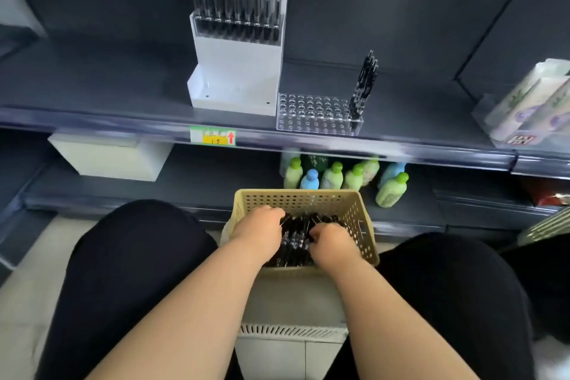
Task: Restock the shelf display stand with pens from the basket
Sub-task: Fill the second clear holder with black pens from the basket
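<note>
A price label (212,136) sits on the front edge of a dark grey shelf (92,92). Behind it rises a dark back panel (385,9). Below it, a white box (114,160) lies leftward and bottles (333,177) stand on a lower shelf (197,188) rightward; pale floor (21,311) lies lower still.

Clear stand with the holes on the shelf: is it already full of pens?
No, only a few pens stand at the right end of the clear stand, and its other holes are empty.

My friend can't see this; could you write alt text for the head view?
A person's left hand and right hand curl around black pens in a beige basket. On the shelf above, a clear holed stand holds a few pens at its right end.
</note>
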A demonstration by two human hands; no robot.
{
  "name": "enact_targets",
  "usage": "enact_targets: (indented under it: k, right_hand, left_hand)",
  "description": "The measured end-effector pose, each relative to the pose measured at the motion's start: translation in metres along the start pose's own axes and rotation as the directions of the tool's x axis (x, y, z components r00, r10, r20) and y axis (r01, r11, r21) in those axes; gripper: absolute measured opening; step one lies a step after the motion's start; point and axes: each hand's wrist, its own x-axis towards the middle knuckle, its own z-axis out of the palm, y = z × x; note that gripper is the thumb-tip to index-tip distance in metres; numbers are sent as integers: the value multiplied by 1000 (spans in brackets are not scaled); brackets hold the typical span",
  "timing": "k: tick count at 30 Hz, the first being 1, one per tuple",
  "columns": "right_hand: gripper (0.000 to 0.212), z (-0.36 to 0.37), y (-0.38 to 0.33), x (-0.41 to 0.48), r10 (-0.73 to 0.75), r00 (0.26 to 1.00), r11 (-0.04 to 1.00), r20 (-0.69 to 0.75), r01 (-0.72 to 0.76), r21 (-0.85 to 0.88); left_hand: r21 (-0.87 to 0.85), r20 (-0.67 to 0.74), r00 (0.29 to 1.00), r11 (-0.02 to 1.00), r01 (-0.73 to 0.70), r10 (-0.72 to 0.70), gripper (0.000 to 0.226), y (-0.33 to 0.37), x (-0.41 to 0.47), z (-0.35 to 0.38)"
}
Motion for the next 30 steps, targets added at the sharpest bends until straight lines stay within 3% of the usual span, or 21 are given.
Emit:
enact_targets:
  k: [3,13,19,23,25,30]
  right_hand:
    - [29,29,3,-14,50,997,998,63,-48,-30]
    - [24,32,17,9,153,986,988,70,-153,6]
    - [29,54,15,38,221,967,975,125,-223,6]
    - [31,62,13,61,295,941,948,166,-310,70]
    - [36,63,15,70,344,921,923,184,-367,113]
    - [36,67,21,82,396,876,845,275,-465,266]
  left_hand:
    - [47,60,997,998,48,-50,39,-8,-7,20]
    - [52,133,986,994,93,-99,34,-7,10,50]
    - [-52,252,956,985,165,-147,27,9,32,83]
    - [-178,323,909,926,333,-264,31,16,48,98]
    - [-157,333,884,905,395,-328,35,17,56,100]
    - [-120,353,860,893,433,-369,33,27,66,92]
